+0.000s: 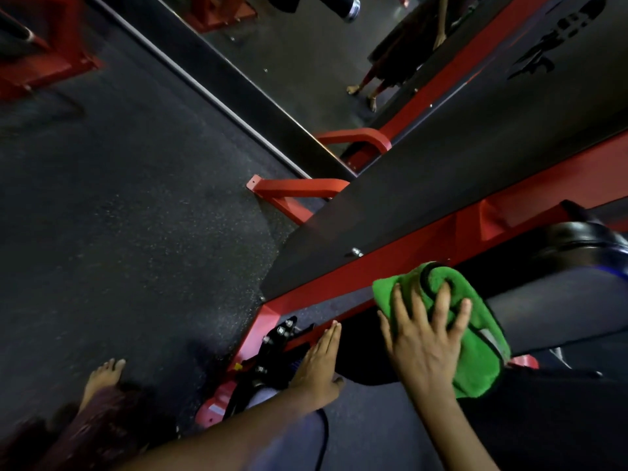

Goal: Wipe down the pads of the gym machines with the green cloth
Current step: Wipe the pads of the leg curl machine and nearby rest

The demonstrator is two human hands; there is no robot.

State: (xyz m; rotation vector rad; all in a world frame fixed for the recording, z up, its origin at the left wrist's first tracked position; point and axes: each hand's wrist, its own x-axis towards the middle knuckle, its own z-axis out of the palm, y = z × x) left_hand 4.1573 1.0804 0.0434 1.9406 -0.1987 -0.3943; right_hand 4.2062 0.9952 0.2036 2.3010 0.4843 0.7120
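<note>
Head view puts two bare hands nearest the camera. The right hand lies spread and flat on the green cloth, fingers fairly straight, pressing the cloth onto a dark pad of the gym machine. The left hand is open too, fingers straight and together, resting on the near end of a dark pad just beside the red frame, holding nothing. To wipe this pad well, it seems best to keep the palm flat so the whole cloth bears on the vinyl, draw long overlapping strokes along the pad, and carry them over its rounded edges; the left hand can brace the body. The cloth is bunched at its far edge, so smoothing it out would give more contact. Counting outward: one green cloth, two hands, one bare foot on the speckled floor at lower left, one slanted black panel above the frame, and a mirror beyond, in which two bare feet are reflected. How many pads the machine has cannot be told from this angle.
</note>
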